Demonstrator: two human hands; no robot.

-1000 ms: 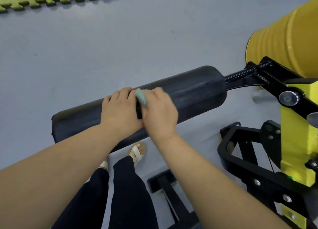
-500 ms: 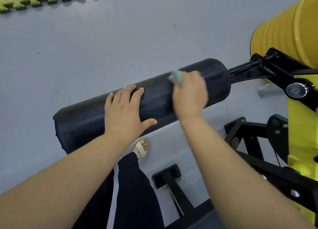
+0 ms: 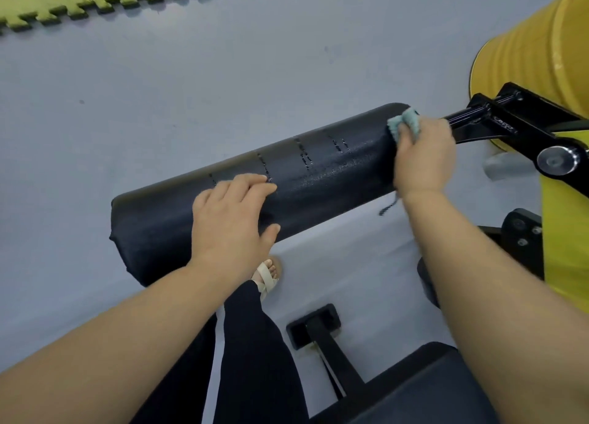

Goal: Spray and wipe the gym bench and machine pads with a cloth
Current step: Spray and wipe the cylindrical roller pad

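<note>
Pad (image 3: 318, 184) lies long axis lower-left to upper-right, across body. Right hand (image 3: 424, 159) grips cloth (image 3: 404, 124) at pad's right end, by black arm (image 3: 497, 120). Left hand (image 3: 229, 222) rests flat mid-pad, fingers straight. Next stroke probably runs leftward along axis, toward left hand.
</note>
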